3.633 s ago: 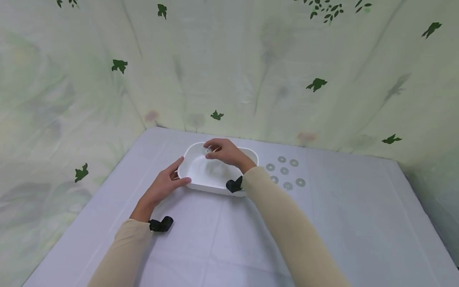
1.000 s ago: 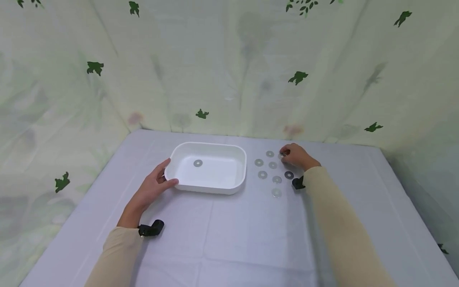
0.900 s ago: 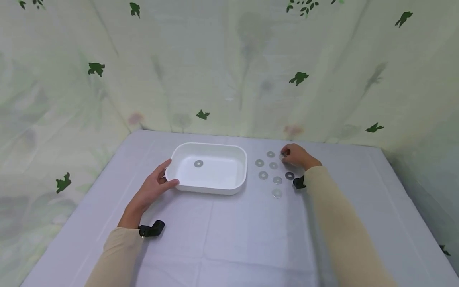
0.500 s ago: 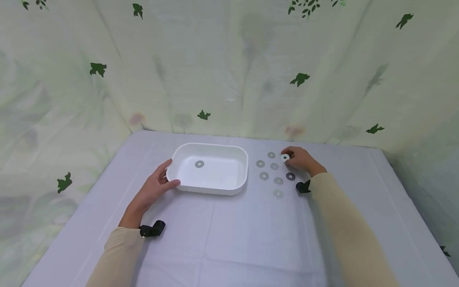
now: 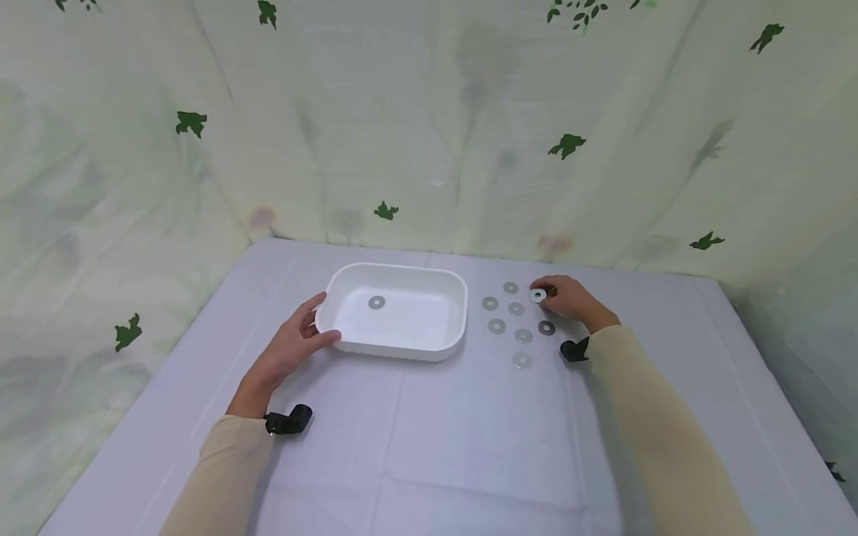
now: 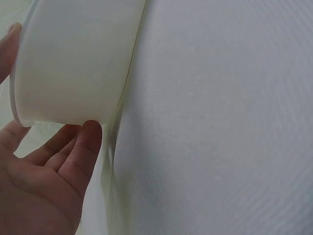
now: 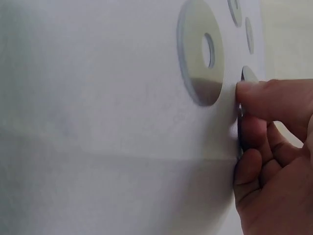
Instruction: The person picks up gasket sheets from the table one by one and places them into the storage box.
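The fingers of the right hand (image 5: pixel 568 298) pinched a washer (image 5: pixel 538 295) by its edge, tilted so that its holed face turned toward the head camera. The right wrist view put the fingertips close to the cloth (image 5: pixel 456 432) — whether the piece hung wholly clear of it, I could not tell. Around that hand lay the loose washers (image 5: pixel 515 307), six greyish ones apart from each other, and a dark washer (image 5: pixel 546 327) just in front of the fingers.

The left hand (image 5: pixel 288 348) gripped the near left corner of the tray (image 5: pixel 395 350), thumb at the front, fingers against the end wall. Inside, toward the left, one lone washer (image 5: pixel 377 302) lay flat.

The step in hand looked like picking up — grip won, carrying not yet done. The next move seemed to call for a lift over the loose pieces and the tray's right rim, then a release above its floor, with the left hand holding the tray steady.
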The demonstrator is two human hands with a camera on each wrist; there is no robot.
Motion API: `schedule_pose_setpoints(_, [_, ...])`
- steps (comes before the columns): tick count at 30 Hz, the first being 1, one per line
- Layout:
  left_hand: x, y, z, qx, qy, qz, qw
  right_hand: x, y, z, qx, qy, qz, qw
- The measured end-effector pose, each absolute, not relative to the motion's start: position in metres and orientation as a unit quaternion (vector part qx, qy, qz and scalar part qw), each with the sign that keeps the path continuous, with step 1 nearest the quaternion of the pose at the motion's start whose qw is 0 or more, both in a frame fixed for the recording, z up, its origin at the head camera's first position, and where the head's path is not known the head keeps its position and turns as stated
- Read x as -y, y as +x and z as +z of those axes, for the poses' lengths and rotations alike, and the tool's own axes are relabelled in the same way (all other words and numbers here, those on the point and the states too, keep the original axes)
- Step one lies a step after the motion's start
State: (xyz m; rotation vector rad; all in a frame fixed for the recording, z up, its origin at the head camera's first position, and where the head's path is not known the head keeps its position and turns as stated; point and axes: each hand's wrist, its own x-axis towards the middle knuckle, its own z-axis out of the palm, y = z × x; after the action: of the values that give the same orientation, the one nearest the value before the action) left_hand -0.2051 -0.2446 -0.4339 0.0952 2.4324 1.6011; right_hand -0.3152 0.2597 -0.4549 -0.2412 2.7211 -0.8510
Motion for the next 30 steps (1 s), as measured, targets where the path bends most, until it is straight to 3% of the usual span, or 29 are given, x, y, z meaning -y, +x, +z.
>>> schedule_pose_setpoints(17, [0.246,-0.207,-0.434,-0.832,0.029,0.542,0.116,-0.257,-0.313,-0.445,-0.928,-0.044,-0.343,0.139])
schedule_pose_setpoints(30, [0.246,-0.207,-0.434,-0.824,0.027,0.553,0.118,-0.231,-0.301,-0.417,-0.912,-0.136,-0.376,0.086])
